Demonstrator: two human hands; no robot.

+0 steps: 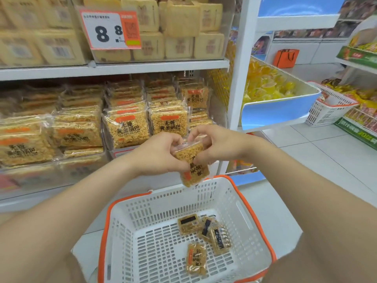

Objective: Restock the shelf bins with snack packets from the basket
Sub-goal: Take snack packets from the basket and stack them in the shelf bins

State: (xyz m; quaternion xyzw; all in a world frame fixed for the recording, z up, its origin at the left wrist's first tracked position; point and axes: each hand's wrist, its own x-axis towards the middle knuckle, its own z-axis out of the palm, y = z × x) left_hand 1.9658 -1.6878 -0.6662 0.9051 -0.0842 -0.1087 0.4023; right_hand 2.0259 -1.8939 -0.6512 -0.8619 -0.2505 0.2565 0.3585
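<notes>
In front of shop shelves whose clear bins (126,119) hold stacked rice-crisp packs, both forearms reach forward above a white basket (240,203); the left hand (161,154) and right hand (214,144) together grip one snack packet (192,166) with curled fingers; more packets (196,259) lie in the basket, near right.

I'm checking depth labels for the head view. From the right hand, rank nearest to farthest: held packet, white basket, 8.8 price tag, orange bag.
1. Packet: pinched between the right hand and left hand.
2. Basket: its rim is just below the hands.
3. Price tag: on the upper shelf, up and left.
4. Orange bag: far down the aisle, to the right.
</notes>
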